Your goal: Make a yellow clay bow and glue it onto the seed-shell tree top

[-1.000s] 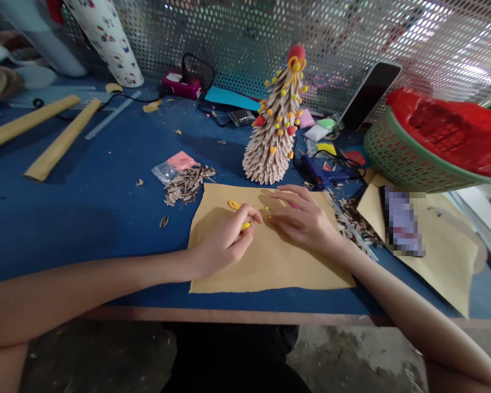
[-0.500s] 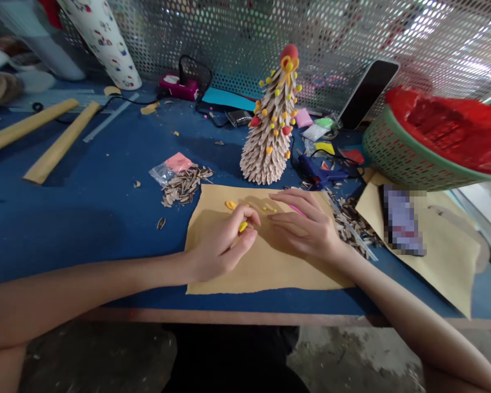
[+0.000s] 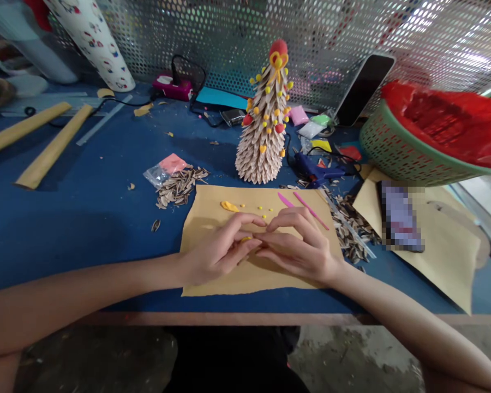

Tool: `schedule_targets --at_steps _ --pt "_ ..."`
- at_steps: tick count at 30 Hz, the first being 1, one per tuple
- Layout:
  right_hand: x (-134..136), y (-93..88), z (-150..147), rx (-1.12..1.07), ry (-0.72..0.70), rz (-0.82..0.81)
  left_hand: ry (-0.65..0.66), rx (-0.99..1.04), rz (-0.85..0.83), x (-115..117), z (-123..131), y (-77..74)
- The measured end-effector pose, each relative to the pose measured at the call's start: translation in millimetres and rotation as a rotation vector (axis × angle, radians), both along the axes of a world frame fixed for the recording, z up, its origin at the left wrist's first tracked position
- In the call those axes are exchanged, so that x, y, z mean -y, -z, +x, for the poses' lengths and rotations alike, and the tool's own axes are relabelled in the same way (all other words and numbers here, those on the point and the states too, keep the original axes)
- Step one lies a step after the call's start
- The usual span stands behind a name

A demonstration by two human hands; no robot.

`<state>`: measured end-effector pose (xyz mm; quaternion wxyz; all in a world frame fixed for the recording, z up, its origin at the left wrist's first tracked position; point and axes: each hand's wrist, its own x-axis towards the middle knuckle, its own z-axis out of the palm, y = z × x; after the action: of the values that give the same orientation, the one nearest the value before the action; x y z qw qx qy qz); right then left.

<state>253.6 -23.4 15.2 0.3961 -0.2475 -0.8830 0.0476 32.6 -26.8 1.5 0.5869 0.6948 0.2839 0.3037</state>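
Observation:
My left hand [image 3: 225, 248] is closed round a lump of yellow modelling clay [image 3: 246, 239], mostly hidden by the fingers. My right hand [image 3: 300, 245] meets it fingertip to fingertip, its fingers bent in towards the thumb; whatever lies between its tips is hidden. Both hands are over a sheet of brown paper [image 3: 216, 284]. Beyond them on the paper lie an orange-yellow clay strip [image 3: 229, 206], several tiny yellow clay balls [image 3: 260, 208] and two pink modelling tools [image 3: 311, 210]. Behind the paper stands a cone tree of seed shells [image 3: 262, 147], dotted with yellow, orange and red clay balls.
Sunflower seed shells [image 3: 180, 185] lie by a bag of pink clay [image 3: 172, 163]; more shells are at right. A blue glue gun [image 3: 317, 172], a leaning phone [image 3: 364, 90] and a green basket [image 3: 396, 147] with a red bag stand at right. Wooden strips [image 3: 55, 147] lie at left.
My right hand has moved left and nearer me, so its fingertips now meet those of my left hand. The pink tools and tiny balls have come into fuller view.

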Motion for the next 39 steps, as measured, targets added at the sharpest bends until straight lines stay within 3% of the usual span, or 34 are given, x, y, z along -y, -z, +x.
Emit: schedule_targets --at_steps 8,16,23,39 --pt "4.8 3.6 -6.7 -0.04 -0.067 0.005 0.079 -0.163 0.016 0.5 -0.5 -1.8" --pt "-1.6 0.9 -2.3 -0.135 0.062 -0.068 -0.132 0.001 -0.034 -1.1 3.1 -5.1" --pt "-7.2 2.3 1.4 -0.117 0.008 -0.148 -0.161 0.031 -0.054 -3.6 4.3 -11.5" --pt "-3.6 4.3 -3.6 -0.11 -0.028 -0.05 -0.178 0.045 -0.013 -4.8 3.5 -6.9"
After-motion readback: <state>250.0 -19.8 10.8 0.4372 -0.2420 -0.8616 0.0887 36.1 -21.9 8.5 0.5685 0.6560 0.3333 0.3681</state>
